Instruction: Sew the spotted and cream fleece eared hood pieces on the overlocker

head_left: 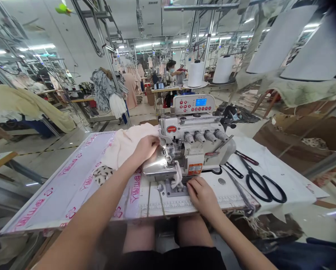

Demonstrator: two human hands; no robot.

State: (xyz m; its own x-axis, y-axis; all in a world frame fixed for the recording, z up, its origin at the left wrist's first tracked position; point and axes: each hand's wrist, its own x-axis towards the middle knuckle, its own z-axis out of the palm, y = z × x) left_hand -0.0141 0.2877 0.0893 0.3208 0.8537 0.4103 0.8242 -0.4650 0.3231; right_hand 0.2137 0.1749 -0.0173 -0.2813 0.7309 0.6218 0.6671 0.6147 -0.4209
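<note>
A white overlock sewing machine stands on the table in front of me, its lamp lighting the needle area. My left hand is at the left side of its head, above the shiny metal cover plate. The fingers are drawn together, and their tips are partly hidden. Cream fabric lies behind and beside this hand, with a spotted piece near the forearm. At the machine's front base, my right hand has its fingers curled in below the orange label; what they hold, if anything, is hidden. A white strip hangs over the front.
Black-handled scissors, a dark red-handled tool, a black snipper and tweezers lie right of the machine. Large white thread cones stand behind. Printed plastic sheeting covers the table's left side. A person works farther back.
</note>
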